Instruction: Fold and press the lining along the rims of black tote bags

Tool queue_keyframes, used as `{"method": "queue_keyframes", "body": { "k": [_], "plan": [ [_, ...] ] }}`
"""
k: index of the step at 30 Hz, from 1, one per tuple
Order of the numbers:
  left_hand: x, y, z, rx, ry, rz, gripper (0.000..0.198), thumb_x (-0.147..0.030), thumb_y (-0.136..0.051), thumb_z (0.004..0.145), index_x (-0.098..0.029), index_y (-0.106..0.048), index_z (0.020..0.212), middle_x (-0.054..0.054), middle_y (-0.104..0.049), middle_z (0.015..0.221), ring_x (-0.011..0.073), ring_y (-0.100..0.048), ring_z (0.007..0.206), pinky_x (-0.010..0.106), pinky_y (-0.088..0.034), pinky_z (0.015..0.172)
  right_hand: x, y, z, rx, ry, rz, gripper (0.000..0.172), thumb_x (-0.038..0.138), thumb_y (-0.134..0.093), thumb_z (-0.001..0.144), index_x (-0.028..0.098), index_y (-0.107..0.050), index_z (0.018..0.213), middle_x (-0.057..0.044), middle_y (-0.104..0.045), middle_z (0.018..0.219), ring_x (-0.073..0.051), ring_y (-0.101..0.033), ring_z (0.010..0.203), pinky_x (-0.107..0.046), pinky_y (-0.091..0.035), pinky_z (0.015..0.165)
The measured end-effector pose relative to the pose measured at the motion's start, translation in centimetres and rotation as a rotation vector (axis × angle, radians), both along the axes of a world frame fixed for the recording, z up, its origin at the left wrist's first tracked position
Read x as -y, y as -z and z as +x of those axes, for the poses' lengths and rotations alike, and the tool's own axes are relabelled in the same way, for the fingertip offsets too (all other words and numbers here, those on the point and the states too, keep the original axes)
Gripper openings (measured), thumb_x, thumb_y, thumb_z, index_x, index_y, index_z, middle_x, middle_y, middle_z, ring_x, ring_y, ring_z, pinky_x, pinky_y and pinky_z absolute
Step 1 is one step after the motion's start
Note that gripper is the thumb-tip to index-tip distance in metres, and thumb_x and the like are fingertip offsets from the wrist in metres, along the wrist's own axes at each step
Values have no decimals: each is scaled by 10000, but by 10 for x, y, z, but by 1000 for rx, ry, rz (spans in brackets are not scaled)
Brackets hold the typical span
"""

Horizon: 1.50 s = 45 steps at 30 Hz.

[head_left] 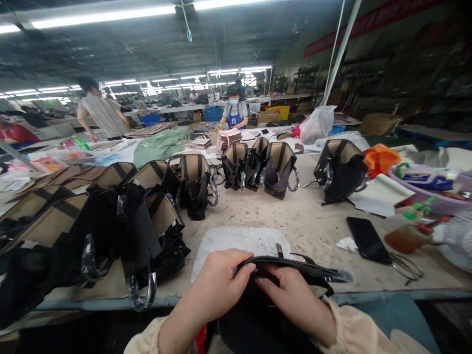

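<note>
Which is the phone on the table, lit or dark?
Dark: the phone lies flat on the table, its upper face plain black, no glow.

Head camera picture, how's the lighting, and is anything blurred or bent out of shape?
Head view: the fluorescent tubes blow out to white glare; light on the table is even, shadows soft; the wide lens bows the edges; left hand, right hand and black bag are sharp; the far hall is soft.

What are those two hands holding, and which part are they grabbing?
A black bag. The left hand grips its upper edge at the left end, and the right hand holds the same edge just beside it.
</note>
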State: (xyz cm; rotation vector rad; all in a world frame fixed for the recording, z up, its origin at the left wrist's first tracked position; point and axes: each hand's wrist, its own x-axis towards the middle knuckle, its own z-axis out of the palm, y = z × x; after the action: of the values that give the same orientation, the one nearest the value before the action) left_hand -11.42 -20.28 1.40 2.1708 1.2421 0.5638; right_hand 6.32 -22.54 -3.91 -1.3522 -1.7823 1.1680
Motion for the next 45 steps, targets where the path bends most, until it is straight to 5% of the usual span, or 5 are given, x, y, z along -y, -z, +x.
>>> {"method": "queue_keyframes", "body": {
  "k": [15, 25, 33, 39, 45],
  "plan": [
    [3, 3, -4, 70, -42, -23, 199, -237, -559, 821, -226, -680, 979, 21, -715, 921, 159, -642, 855, 254, -478, 794, 8, -3, 9, 209, -143, 154, 363, 282, -524, 853, 231, -590, 1207, -71, -658, 1146, -229, -590, 1080, -389, -433, 988],
    [6, 13, -6, 164, -95, 206, 161, -167, -534, 834, -204, -670, 913, 26, -712, 888, 136, -648, 820, 231, -500, 760, 26, -14, 18, 382, 70, 742, 426, 174, -530, 849, 235, -521, 1270, -65, -688, 1009, -179, -649, 874, -279, -528, 787],
    [-12, 7, -9, 36, -37, 226, 163, -148, -498, 843, -209, -644, 879, 24, -694, 920, 140, -638, 853, 240, -482, 784, 1, -1, 31, 580, -48, 885, 323, 98, -485, 841, 150, -629, 1126, -101, -679, 966, -196, -625, 840, -312, -514, 743],
    [-54, 5, -2, -97, -102, 66, 199, -220, -543, 798, -214, -613, 984, 24, -700, 916, 188, -639, 844, 274, -469, 724, -28, -2, 27, 571, -38, 368, 318, 304, -547, 833, 144, -639, 1092, -128, -692, 970, -255, -643, 862, -360, -504, 761],
    [-62, 0, 4, -237, -8, 71, 224, -222, -481, 818, -218, -656, 957, 41, -706, 886, 196, -633, 804, 279, -436, 684, -50, -1, -2, -223, 148, -368, 342, 457, -567, 807, 129, -650, 755, -72, -684, 748, -180, -648, 714, -268, -515, 610]
  ]
}}
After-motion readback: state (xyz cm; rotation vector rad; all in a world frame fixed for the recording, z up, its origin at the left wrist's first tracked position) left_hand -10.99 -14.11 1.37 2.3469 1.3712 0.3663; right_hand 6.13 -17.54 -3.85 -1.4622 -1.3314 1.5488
